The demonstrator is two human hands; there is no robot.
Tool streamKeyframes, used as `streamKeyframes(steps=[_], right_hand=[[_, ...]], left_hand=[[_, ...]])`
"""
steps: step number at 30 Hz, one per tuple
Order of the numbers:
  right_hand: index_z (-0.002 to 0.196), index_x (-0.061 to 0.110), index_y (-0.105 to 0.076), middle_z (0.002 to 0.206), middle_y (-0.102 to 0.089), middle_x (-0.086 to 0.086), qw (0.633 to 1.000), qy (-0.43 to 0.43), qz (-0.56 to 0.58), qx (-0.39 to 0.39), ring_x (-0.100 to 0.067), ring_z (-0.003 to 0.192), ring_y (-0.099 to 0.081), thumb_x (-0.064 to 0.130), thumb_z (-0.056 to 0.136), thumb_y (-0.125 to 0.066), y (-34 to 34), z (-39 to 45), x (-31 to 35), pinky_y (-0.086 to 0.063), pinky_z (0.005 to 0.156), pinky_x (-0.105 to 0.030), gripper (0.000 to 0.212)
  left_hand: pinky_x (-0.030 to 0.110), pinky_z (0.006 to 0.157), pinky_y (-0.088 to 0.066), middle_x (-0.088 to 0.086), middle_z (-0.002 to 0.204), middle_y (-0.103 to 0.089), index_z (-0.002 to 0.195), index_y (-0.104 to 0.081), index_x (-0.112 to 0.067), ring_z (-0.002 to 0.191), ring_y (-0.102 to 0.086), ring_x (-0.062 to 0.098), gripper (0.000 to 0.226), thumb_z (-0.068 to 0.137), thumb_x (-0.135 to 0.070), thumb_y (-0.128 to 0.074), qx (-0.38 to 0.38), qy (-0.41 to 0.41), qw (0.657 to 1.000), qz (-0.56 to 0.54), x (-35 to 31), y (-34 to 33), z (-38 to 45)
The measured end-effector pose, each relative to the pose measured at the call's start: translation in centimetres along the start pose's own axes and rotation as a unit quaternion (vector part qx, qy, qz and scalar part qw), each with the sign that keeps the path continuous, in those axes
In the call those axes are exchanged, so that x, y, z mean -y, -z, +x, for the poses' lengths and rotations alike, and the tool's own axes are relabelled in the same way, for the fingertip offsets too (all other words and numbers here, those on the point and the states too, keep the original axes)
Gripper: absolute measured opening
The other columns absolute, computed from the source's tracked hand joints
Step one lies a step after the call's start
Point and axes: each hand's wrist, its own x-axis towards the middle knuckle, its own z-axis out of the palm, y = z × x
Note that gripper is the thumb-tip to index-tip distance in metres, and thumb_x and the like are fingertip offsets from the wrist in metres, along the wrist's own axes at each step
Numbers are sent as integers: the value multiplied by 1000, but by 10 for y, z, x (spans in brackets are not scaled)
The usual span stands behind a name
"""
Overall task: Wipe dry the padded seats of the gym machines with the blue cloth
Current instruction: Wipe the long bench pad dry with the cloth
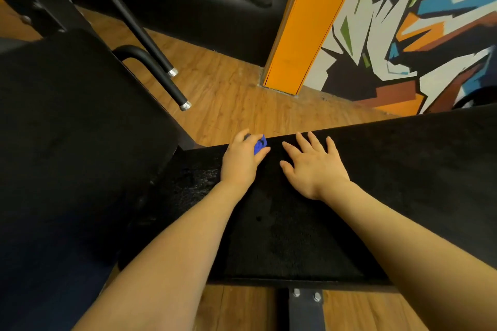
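Observation:
A black padded seat stretches across the middle of the head view, with a wet-looking sheen on its left part. My left hand grips the bunched blue cloth at the seat's far edge, and only a small part of the cloth shows past my fingers. My right hand lies flat on the pad just to the right of the cloth, fingers spread and straight.
A second black pad rises at the left, with two black handle bars behind it. Wooden floor lies beyond the seat. An orange pillar and a painted wall stand at the back. A metal bracket sits under the seat.

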Motion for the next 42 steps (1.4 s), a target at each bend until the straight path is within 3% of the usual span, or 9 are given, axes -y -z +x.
streamKeyframes(steps=[7, 13, 24, 30, 38, 42], right_hand=[[155, 29, -17, 164, -6, -7, 995, -56, 80, 23, -29, 150, 2, 50, 102, -26, 34, -48, -7, 0, 120, -50, 57], [155, 28, -16, 163, -9, -8, 986, -93, 125, 65, -29, 151, 1, 46, 104, -24, 108, -107, -2, 0, 121, -49, 55], [155, 28, -13, 164, -7, -7, 980, -96, 132, 116, -29, 151, 1, 47, 104, -21, 253, -163, 23, -2, 121, -50, 55], [156, 27, -14, 163, -8, -9, 985, -58, 127, 106, -31, 151, 0, 47, 103, -22, 255, -157, 25, -1, 120, -51, 56], [154, 25, -24, 162, -17, -11, 985, -38, 114, 120, -33, 150, -7, 45, 102, -30, 190, -148, 27, -5, 120, -53, 56], [156, 27, -9, 164, -1, -8, 981, -33, 102, 160, -30, 150, 5, 47, 104, -21, 159, -132, 40, 5, 119, -49, 57]], left_hand=[[21, 98, -32, 7, 145, -43, 136, -55, -16, 131, -43, 21, 43, 96, -33, -58, 7, 94, 995, -25, -43, 62, -35], [18, 95, -34, 6, 141, -47, 133, -57, -14, 123, -50, 18, 41, 96, -31, -59, 20, 171, 984, -34, -103, 156, -62], [14, 95, -30, 5, 141, -47, 133, -58, -14, 125, -48, 17, 40, 96, -29, -59, 84, 189, 978, -4, -182, 314, -73], [17, 96, -30, 5, 144, -44, 134, -57, -15, 128, -46, 18, 41, 96, -31, -58, 87, 209, 974, 18, -162, 321, -71], [20, 96, -33, 9, 143, -45, 131, -59, -11, 127, -48, 23, 40, 95, -28, -60, 59, 244, 968, 14, -112, 280, -89], [21, 97, -34, 9, 143, -46, 130, -60, -11, 128, -48, 23, 40, 94, -28, -61, 60, 243, 968, 2, -79, 256, -96]])
